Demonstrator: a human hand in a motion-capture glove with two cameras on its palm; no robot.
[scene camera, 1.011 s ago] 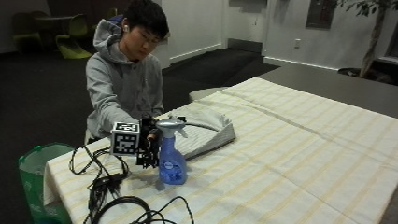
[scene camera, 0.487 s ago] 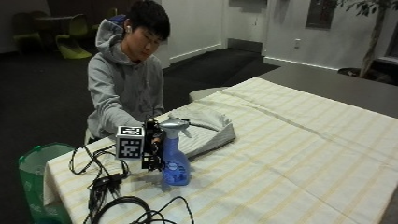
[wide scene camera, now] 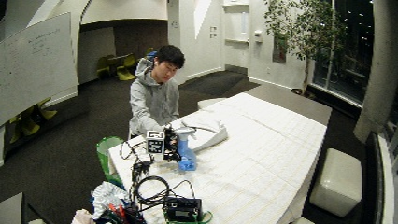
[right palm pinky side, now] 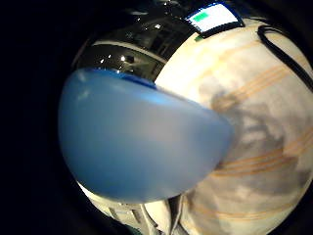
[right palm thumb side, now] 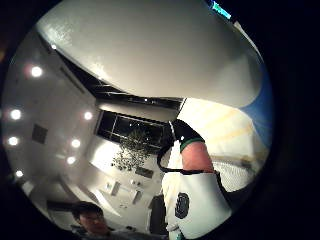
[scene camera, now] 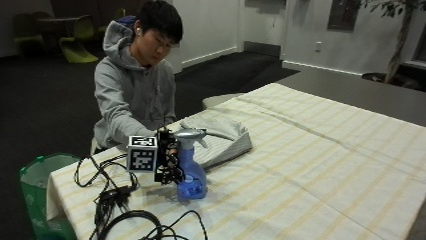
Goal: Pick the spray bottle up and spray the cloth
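A blue spray bottle (scene camera: 190, 181) with a grey-white trigger head (scene camera: 189, 134) stands upright near the table's left corner, its base at or just above the striped tablecloth (scene camera: 319, 165). My gloved right hand (scene camera: 169, 161) grips it around the neck from the left side. The nozzle points toward a folded grey-white cloth (scene camera: 223, 137) lying just behind the bottle. In the little finger side palm view the blue bottle body (right palm pinky side: 137, 147) sits close against the palm. The thumb side palm view shows the pale trigger head (right palm thumb side: 150, 45) and one finger (right palm thumb side: 196, 156) of the hand beside it.
Black cables (scene camera: 126, 212) sprawl over the table corner in front of the hand. A green bin (scene camera: 38, 186) stands by the table's left edge. A black box (wide scene camera: 181, 209) sits at the near end. To the right the striped tablecloth stretches on.
The hand and the bottle have shifted slightly to the right, toward the cloth. The grip on the neck looks the same.
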